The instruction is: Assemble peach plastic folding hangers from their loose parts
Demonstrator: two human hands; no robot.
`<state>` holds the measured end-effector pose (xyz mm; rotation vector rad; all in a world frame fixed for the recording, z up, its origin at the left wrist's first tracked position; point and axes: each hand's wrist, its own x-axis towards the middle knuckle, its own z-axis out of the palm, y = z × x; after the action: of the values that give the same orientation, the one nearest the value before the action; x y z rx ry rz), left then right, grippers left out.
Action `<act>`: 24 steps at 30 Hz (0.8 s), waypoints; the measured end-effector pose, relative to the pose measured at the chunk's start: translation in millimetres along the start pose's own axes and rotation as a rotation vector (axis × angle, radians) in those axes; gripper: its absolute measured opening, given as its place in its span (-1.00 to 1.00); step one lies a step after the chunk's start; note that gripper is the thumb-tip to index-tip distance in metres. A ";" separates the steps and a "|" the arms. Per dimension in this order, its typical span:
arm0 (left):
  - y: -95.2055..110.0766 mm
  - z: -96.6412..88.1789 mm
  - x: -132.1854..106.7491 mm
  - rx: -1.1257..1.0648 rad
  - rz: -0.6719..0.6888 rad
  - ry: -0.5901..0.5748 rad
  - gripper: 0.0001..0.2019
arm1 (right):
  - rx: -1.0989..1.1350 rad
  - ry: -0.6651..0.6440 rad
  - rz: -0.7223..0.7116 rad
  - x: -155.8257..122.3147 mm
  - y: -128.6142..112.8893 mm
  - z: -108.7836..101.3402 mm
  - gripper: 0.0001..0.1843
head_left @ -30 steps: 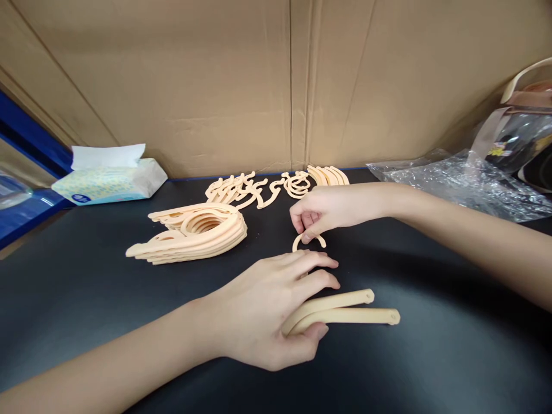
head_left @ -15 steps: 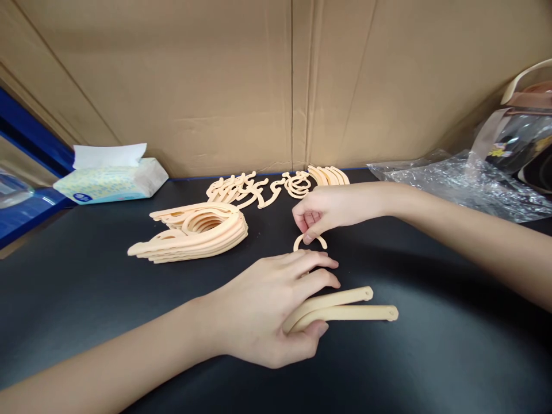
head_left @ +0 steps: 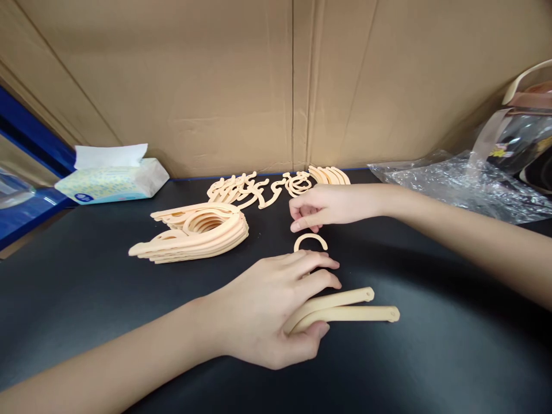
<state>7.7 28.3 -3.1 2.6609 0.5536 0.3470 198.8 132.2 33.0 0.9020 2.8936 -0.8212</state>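
My left hand (head_left: 267, 310) rests over a folded cream plastic hanger, its thumb and fingers closed round it. Two slim hanger arms (head_left: 345, 305) stick out to the right from under the palm. Beyond the fingertips shows a curved hanger hook (head_left: 311, 237); the palm hides the part between hook and arms. Just above the hook, apart from it, hovers my right hand (head_left: 317, 207) with its fingers curled in and nothing visible in them. A stack of folded hangers (head_left: 194, 236) lies left of both hands.
Loose hooks (head_left: 230, 188) and curved hanger arms (head_left: 330, 175) lie along the back of the black table (head_left: 414, 368). A tissue pack (head_left: 112, 181) stands at the back left. Clear plastic wrap (head_left: 466, 184) and a bottle (head_left: 526, 132) are at the right, cardboard (head_left: 224, 86) behind.
My right hand has let go of the hook and lifted slightly up and to the left. My left hand and the hanger under it have stayed put.
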 end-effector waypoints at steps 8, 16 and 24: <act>-2.0 0.6 -0.3 -0.003 0.016 0.012 -0.61 | -0.593 0.446 -0.155 19.4 16.0 37.3 -0.61; -0.5 -0.6 0.1 -0.011 0.025 0.010 -0.62 | -0.578 0.458 -0.173 22.1 20.4 44.6 -0.49; 0.3 -1.7 1.8 -0.003 0.013 0.008 -0.64 | -0.582 0.443 -0.209 26.8 22.3 43.8 -0.48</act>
<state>8.8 29.3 -1.3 2.6625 0.5374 0.3620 181.8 140.8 -19.5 0.7942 3.3244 0.2808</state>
